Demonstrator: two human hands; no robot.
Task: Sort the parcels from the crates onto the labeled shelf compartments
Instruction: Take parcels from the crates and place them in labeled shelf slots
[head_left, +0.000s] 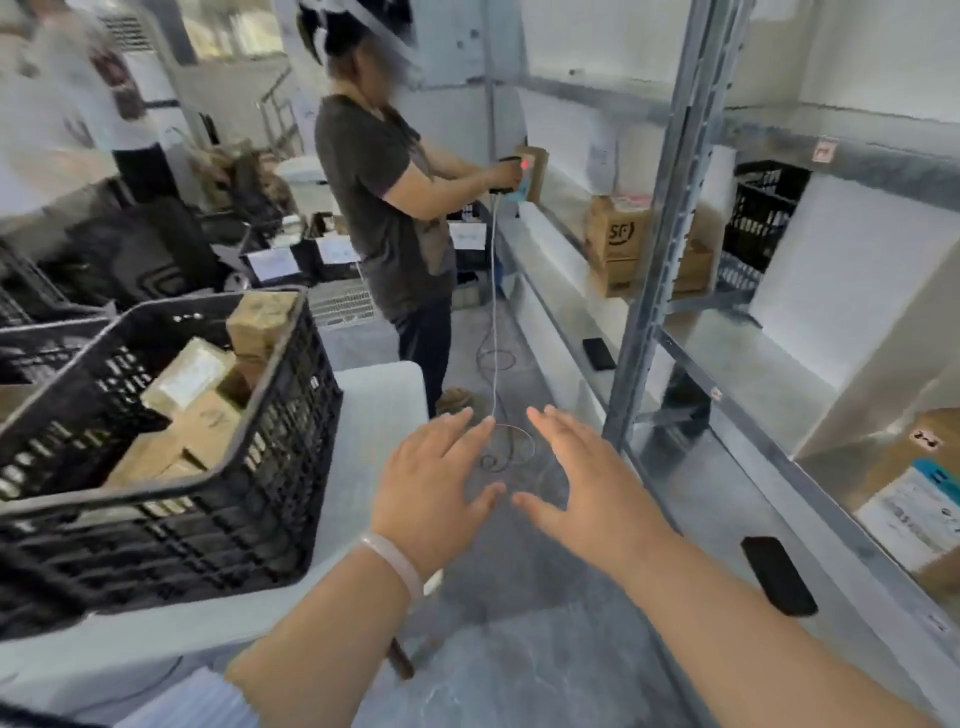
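Observation:
A black plastic crate (270, 467) stands on a white table (374, 410) at my left, with several brown cardboard parcels (192, 410) inside. My left hand (431, 483) and my right hand (582, 483) hover side by side over the floor between the table and the metal shelf (654, 249). Both are flat with fingers spread and hold nothing. A parcel with a printed label (914, 499) lies in the lower right shelf compartment. More brown boxes (618, 244) stand on the shelf further back.
Another person (395, 208) stands ahead in the aisle, holding a corded scanner (511, 174) at the shelf; its cable (493, 364) trails on the floor. Two black phones (777, 574) (599, 353) lie on the shelf edge. More black crates (47, 306) stand at the left.

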